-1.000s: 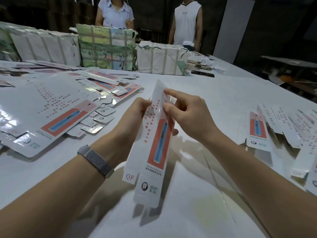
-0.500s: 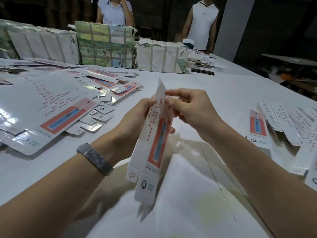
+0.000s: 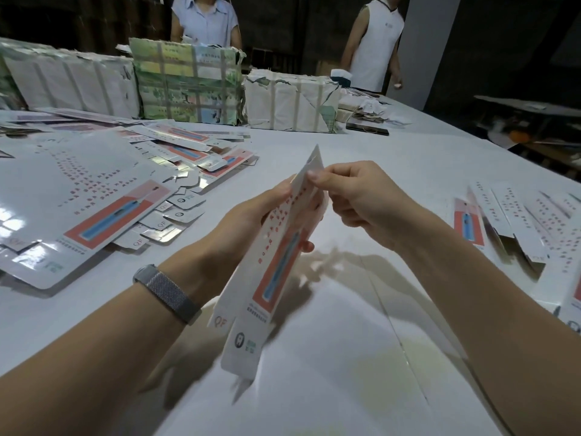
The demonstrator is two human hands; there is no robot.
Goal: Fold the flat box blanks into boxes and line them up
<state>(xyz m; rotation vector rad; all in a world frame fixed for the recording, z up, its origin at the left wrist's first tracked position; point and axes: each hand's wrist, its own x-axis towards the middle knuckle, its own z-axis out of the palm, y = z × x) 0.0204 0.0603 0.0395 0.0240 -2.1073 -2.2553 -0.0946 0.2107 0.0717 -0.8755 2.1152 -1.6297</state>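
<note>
Step in hand, by judgement: one blank (image 3: 273,265) being opened out into a box, far end flap being worked. Held above desk (image 3: 408,171), centre of view, tilted, far end up, near end low toward the wearer.

Left hand (image 3: 251,221) wrapped round the blank's left side at mid-length, fingertips showing at its right edge. Right hand (image 3: 352,196): thumb and forefinger pinching the far top edge, other fingers curled.

Next move probably calls for: tucking that far flap in, then closing the near flaps, which hang loose and blurred.

Blank: long, narrow, white glossy card; red panel with blue strip; rows of small red print; "QF" on one near tab.

Flat blanks (image 3: 103,196) heaped left; folded boxes (image 3: 515,221) lying right, roughly side by side.
</note>
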